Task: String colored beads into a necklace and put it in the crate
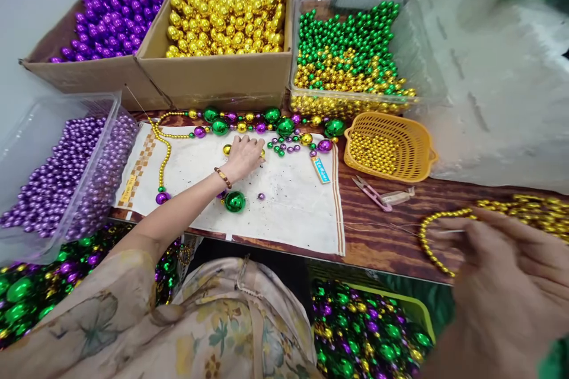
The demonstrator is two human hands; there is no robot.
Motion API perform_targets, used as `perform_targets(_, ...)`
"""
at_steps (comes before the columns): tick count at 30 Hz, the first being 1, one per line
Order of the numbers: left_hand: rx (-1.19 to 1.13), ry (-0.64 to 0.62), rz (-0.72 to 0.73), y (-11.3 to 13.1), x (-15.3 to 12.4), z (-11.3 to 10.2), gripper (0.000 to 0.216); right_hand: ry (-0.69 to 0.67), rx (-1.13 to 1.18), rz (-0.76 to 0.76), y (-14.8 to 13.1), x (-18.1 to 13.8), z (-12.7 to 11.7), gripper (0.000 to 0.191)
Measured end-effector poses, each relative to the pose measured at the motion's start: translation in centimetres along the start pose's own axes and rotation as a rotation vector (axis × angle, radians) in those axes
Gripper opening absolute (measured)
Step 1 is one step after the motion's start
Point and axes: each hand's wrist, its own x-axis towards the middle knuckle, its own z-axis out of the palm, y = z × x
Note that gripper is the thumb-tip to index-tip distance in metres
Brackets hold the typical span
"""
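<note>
On the white cloth towel [288, 219], the left hand [242, 160] has fingers curled over shiny round gold beads [227, 149], likely light, slippery, best pinched mid-girth, while rightward the right hand [498, 284] bends half-closed beside a small-gold-bead strand [422, 238], both grips too hidden to tell.

I log remotely: strand of small glossy gold beads [422, 238], arced, partly hidden, toward the right on brown wooden worktop [377, 249]; slim pale rod [450, 231], near-level, within that arc; shiny round gold bead [227, 149], lying on white cloth [288, 207].
</note>
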Motion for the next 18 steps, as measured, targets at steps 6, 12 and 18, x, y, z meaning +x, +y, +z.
perform_targets(6,-0.785,0.196,0.138,0.6,-1.5,-0.5,0.026,-0.265,0.056,0.137,2.0,-5.0,3.1,0.021)
perform_targets(12,-1.420,0.275,0.152,3.9,-4.6,-2.2,0.035,-0.532,0.171,0.254,3.2,-10.3,6.6,0.020)
perform_targets(18,-1.611,0.231,0.097,5.5,-5.2,-2.2,0.029,-0.601,0.192,0.249,2.4,-12.8,8.5,0.017)
